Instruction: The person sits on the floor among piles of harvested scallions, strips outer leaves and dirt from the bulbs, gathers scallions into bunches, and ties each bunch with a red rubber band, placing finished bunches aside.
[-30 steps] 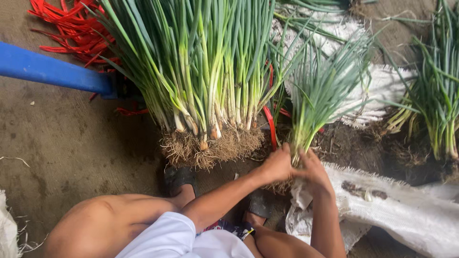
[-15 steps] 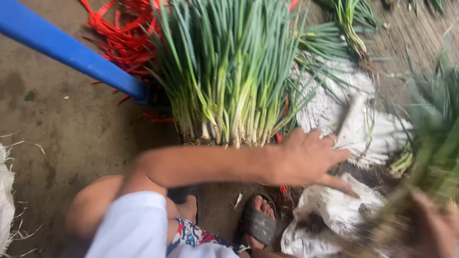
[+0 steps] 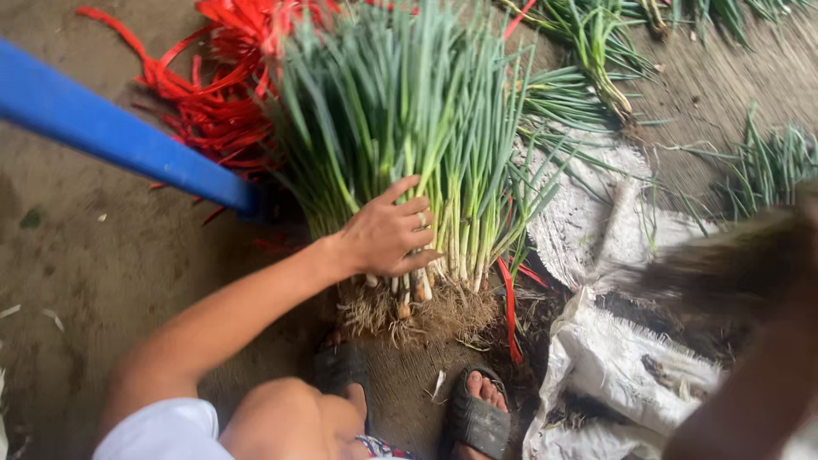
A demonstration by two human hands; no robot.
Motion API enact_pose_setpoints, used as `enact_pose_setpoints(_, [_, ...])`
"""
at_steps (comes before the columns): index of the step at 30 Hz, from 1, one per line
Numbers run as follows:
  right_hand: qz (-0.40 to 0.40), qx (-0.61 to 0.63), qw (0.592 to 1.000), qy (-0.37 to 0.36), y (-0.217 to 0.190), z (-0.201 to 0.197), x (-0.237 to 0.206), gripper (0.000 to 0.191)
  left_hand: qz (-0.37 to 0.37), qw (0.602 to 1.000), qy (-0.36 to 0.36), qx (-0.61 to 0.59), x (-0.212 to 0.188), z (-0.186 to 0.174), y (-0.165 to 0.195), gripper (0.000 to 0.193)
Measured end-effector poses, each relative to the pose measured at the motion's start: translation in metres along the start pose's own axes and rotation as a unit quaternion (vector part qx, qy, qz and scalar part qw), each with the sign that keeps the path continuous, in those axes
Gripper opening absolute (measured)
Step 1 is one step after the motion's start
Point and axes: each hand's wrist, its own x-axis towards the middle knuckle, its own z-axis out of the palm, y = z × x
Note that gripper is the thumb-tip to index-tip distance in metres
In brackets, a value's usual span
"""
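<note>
A large bundle of green onions (image 3: 400,111) lies on the ground with its white stalks and earthy roots (image 3: 426,315) toward me. My left hand (image 3: 388,234) lies across the white stalks just above the roots, fingers curled around them. My right hand (image 3: 788,281) is at the right edge and heavily motion-blurred. A blurred dark, root-like mass (image 3: 707,264), the small bunch of green onions, reaches left from it.
A blue bar (image 3: 119,140) crosses the upper left beside a heap of red ties (image 3: 213,102). White woven sacks (image 3: 613,375) lie on the right. More onion bunches (image 3: 596,60) lie at the back. My sandalled feet (image 3: 477,417) are just below the roots.
My left hand has drawn back from the right side onto the big bundle's stalks. My right hand, holding a small bunch, has swung up along the right edge. The view has shifted.
</note>
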Motion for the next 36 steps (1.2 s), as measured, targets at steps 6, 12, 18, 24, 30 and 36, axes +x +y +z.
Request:
enact_pose_setpoints(6, [0.046, -0.226, 0.901, -0.367, -0.015, 0.199, -0.107, 0.053, -0.013, 0.997, 0.044, -0.061, -0.011, 0.005, -0.002, 0.031])
enact_pose_setpoints(12, [-0.176, -0.203, 0.865, -0.424, -0.015, 0.253, -0.146, 0.06, 0.056, 0.98, 0.101, -0.164, 0.006, -0.006, -0.014, 0.04])
enact_pose_setpoints(18, [-0.055, -0.173, 0.875, -0.448, -0.028, 0.236, -0.159, 0.07, -0.009, 0.99, -0.073, -0.121, 0.059, 0.014, -0.035, 0.036])
enact_pose_setpoints(24, [-0.114, -0.223, 0.888, -0.386, -0.018, 0.24, -0.2, 0.088, -0.051, 0.982, -0.158, -0.094, 0.059, 0.055, -0.046, 0.032])
enact_pose_setpoints(30, [-0.102, -0.189, 0.91, -0.356, -0.007, 0.259, -0.213, 0.094, -0.027, 0.99, -0.107, -0.092, 0.058, 0.039, -0.041, 0.031])
enact_pose_setpoints(36, [-0.141, -0.143, 0.919, -0.338, -0.014, 0.242, -0.206, 0.097, -0.014, 0.993, -0.111, -0.046, 0.057, 0.029, -0.031, 0.034])
